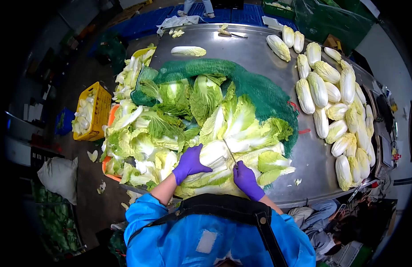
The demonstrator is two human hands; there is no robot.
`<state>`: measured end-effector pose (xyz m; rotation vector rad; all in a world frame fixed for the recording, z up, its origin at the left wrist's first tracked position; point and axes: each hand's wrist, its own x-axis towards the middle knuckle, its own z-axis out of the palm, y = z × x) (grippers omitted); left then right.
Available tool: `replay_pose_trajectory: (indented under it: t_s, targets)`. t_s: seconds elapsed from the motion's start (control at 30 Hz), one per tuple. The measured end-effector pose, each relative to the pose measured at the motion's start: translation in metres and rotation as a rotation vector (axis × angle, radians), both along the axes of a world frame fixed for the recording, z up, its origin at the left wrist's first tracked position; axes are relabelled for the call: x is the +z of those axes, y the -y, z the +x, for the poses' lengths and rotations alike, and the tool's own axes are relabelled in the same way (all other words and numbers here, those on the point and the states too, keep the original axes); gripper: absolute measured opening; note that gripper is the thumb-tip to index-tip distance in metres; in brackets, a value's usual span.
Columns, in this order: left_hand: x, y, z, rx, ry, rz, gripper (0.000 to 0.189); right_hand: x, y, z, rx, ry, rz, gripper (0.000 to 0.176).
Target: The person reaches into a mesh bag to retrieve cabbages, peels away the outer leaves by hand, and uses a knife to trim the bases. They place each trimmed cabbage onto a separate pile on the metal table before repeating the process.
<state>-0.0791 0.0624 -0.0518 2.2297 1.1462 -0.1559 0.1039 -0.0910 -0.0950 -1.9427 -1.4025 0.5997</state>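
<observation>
My left hand, in a purple glove, grips the pale stem end of a napa cabbage, thumb and fingers to either side of it. In my right hand, also gloved in purple, is a knife. Its thin blade points away from me and lies across the cabbage, close to the white base. Loose outer leaves spread around and under both hands. Beyond them, untrimmed napa cabbages with green leaves sit in the mouth of a green mesh bag.
Several trimmed cabbages are heaped along the right of the metal table. One more cabbage and another knife lie toward the far edge. Leaf-filled crates flank the left side; a yellow crate stands on the floor.
</observation>
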Motion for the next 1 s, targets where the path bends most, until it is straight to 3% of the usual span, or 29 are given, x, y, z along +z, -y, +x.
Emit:
replay_pose_trajectory:
  t_s: [0.2,0.27,0.33,0.4,0.47,0.5,0.6,0.67,0.73,0.77,0.8,0.83,0.9,0.93,0.97,1.0]
  targets:
    - [-0.009,0.000,-0.002,-0.056,0.033,0.046,0.107,-0.002,-0.010,0.006,0.118,0.028,-0.216,0.022]
    - [-0.021,0.001,-0.004,-0.048,0.105,0.041,0.106,-0.007,-0.015,0.004,0.109,0.175,-0.249,0.025]
    - [-0.033,0.003,-0.006,-0.069,0.124,0.096,0.105,0.010,-0.028,0.006,0.124,0.141,-0.410,0.029]
    - [-0.027,0.007,-0.007,-0.085,0.132,0.107,0.104,-0.012,-0.048,0.012,0.300,0.086,-0.557,0.026]
    - [-0.027,0.008,-0.016,-0.070,0.217,0.072,0.102,-0.077,-0.039,0.006,0.143,0.232,-0.174,0.014]
    - [-0.031,0.003,-0.025,-0.064,0.291,0.044,0.102,-0.072,-0.039,0.007,0.154,0.253,-0.201,0.012]
    - [-0.013,-0.006,-0.036,-0.024,0.375,-0.041,0.100,-0.055,-0.038,0.023,0.191,0.103,-0.173,0.016]
    - [-0.007,-0.007,-0.041,0.034,0.470,-0.075,0.099,-0.016,-0.035,0.035,0.182,0.020,-0.131,0.017]
    - [0.019,0.001,-0.035,0.106,0.635,-0.114,0.100,0.055,-0.039,0.042,0.033,-0.647,-0.325,0.021]
    - [0.028,0.008,-0.032,0.183,0.788,-0.180,0.101,0.074,-0.040,0.047,0.025,-0.886,-0.188,0.020]
    - [0.029,0.014,-0.025,0.218,0.884,-0.105,0.103,0.081,-0.044,0.045,-0.042,-0.817,-0.008,0.022]
    - [0.025,0.019,-0.017,0.209,0.913,-0.058,0.110,0.103,-0.047,0.044,0.005,-0.658,0.010,0.029]
    - [0.030,0.038,0.006,0.178,0.920,0.142,0.117,0.119,-0.054,0.037,0.203,-0.857,0.138,0.060]
    - [0.026,0.043,0.014,0.172,0.922,0.119,0.117,0.123,-0.050,0.032,0.141,-0.880,-0.048,0.066]
    - [0.017,0.048,0.020,0.162,0.895,0.139,0.119,0.114,-0.052,0.026,0.202,-0.797,0.134,0.071]
    - [0.008,0.054,0.024,0.152,0.866,0.154,0.122,0.102,-0.054,0.024,0.205,-0.742,0.115,0.072]
